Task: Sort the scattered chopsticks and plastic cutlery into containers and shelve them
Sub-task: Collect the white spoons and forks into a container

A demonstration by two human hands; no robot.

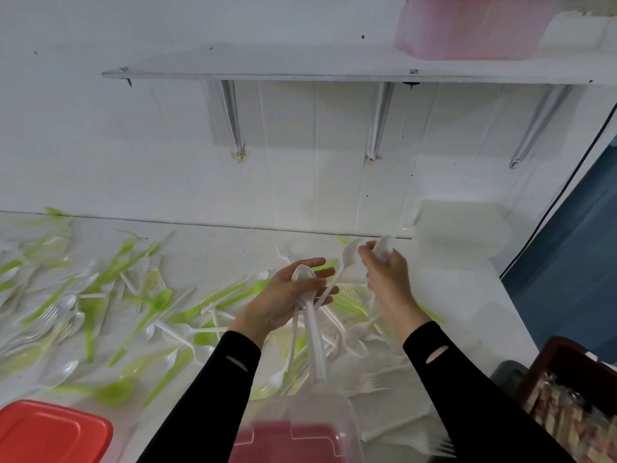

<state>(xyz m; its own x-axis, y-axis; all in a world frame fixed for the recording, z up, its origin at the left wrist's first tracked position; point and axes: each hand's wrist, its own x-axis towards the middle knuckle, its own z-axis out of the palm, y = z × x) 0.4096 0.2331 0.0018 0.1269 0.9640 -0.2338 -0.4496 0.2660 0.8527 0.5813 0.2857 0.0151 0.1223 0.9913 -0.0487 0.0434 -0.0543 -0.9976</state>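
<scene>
Hands are apart, both loaded. The left hand [283, 302] is palm-up, fingers loosely curled round a bundle [312, 335] of white spoons, handles hanging down toward the clear box [320, 416] at the near edge. The right hand [389, 279] pinches 1 spoon [349, 257] by the bowl end, its handle reaching to the left fingertips; it grips a 2nd white piece too, too blurred to tell the type. Loose cutlery [133, 295], green and white mixed, covers the table [467, 295]; the shelf [300, 66] is above it. Risks, as judged:

1. The left grip looks slack, so adding 1 more spoon could fan the bundle and drop handles into the pile or past the box.
2. The blurred piece may be a fork and would end up mis-sorted.
3. Forks [354, 342] lying under the hands could snag the hanging handles.
</scene>
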